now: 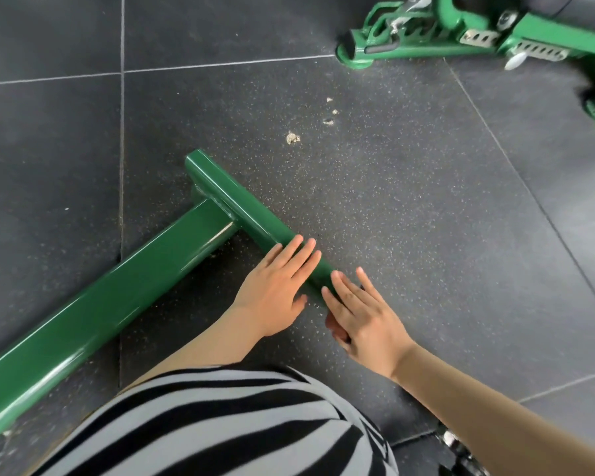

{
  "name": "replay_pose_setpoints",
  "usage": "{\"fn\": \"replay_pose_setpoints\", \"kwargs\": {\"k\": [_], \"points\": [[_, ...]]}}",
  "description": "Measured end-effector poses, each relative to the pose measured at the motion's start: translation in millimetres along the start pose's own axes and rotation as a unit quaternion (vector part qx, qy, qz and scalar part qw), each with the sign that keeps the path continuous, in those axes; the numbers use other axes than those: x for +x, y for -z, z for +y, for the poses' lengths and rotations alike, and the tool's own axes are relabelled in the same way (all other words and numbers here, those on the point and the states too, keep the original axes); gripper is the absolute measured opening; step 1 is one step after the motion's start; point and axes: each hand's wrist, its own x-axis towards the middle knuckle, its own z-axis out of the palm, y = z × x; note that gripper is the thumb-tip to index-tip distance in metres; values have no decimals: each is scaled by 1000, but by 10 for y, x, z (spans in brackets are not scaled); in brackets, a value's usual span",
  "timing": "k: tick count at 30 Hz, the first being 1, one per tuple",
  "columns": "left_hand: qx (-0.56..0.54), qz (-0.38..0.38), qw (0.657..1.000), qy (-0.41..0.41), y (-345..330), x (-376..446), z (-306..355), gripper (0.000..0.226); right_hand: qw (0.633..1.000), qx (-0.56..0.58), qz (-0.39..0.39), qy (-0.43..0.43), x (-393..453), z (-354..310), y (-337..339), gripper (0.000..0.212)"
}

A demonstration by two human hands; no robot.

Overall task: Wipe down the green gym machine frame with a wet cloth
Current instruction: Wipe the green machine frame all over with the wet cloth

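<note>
Person crouches over the green frame (93,304), a T-shaped floor bar on dark speckled rubber tiles (409,218). Long tube runs from bottom-left up to the crossbar (234,204); crossbar's near end sits under both hands. Left hand (275,286) lies flat on the crossbar, fingers straight & together, thumb out toward the floor side. Right hand (361,317) just beside it w/ fingers spread and straight, tips touching the bar end; thumb tucked under, can't tell what it meets. No cloth seen in either hand. Striped black/grey shirt (227,420) fills the bottom, hiding the floor below the arms. Pale crumbs of debris (292,137) lie on the tile beyond the crossbar, well apart from the hands. Top right: another green machine part (461,32) w/ metal hole plates & a white knob (516,60).
</note>
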Motion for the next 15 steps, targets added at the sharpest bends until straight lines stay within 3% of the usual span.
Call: {"fn": "replay_pose_setpoints", "kwargs": {"k": [7,12,15], "points": [[17,-1,1000,-14,-6,18,-26,79,996,49,33,-60,-301,13,-2,70],[37,16,998,-40,23,37,36,82,994,44,38,-89,-242,5,20,56],[74,41,994,-69,161,99,-2,81,992,64,38,-105,-171,3,44,61]]}}
